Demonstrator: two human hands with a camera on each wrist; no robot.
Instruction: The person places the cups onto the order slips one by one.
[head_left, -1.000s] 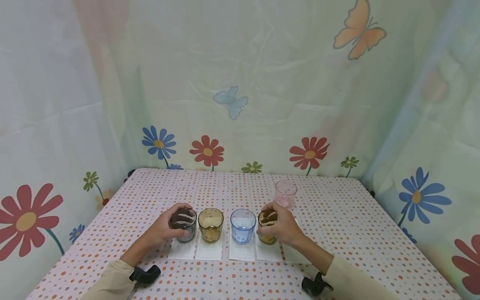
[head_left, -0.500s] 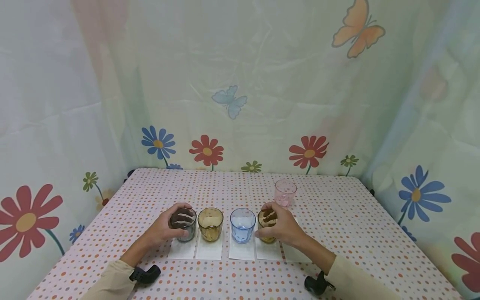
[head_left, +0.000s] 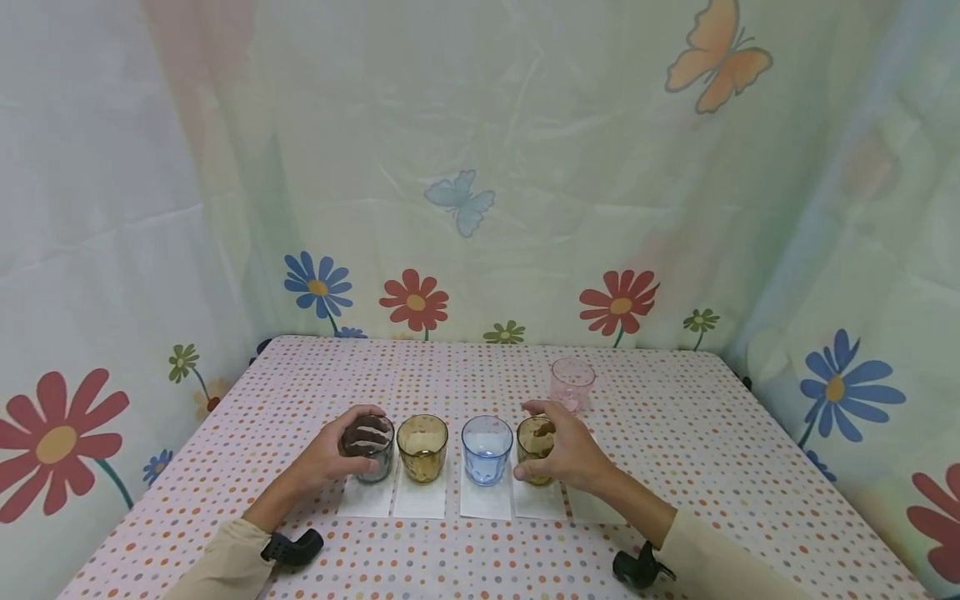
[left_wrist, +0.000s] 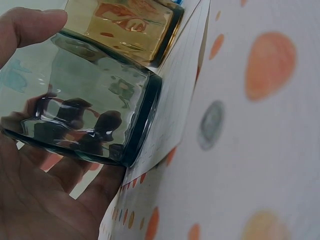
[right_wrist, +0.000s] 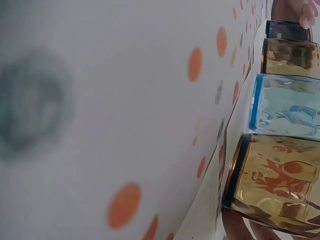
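My left hand point(head_left: 330, 454) is curled round a dark grey glass tumbler point(head_left: 381, 454), its thumb at the near side and its fingers behind. In the left wrist view the grey tumbler point(left_wrist: 85, 100) stands on white paper. My right hand point(head_left: 573, 450) curves round an amber tumbler point(head_left: 531, 443), thumb low at its near side. In the right wrist view this amber tumbler point(right_wrist: 280, 182) stands upright with fingertips point(right_wrist: 237, 227) against its far side; the thumb is out of that view. Between the hands stand another amber tumbler point(head_left: 422, 450) and a blue tumbler point(head_left: 487, 450).
A pink tumbler point(head_left: 573, 383) stands farther back, beyond my right hand. White paper slips point(head_left: 486, 504) lie under the row, with another slip point(head_left: 596, 510) partly under my right forearm. A dotted cloth point(head_left: 450, 558) covers the table; a printed curtain point(head_left: 360, 167) hangs around it.
My right thumb has shifted slightly lower and the right hand looks a little looser, leaving more of the amber tumbler visible. My left hand and the tumblers stay in place.
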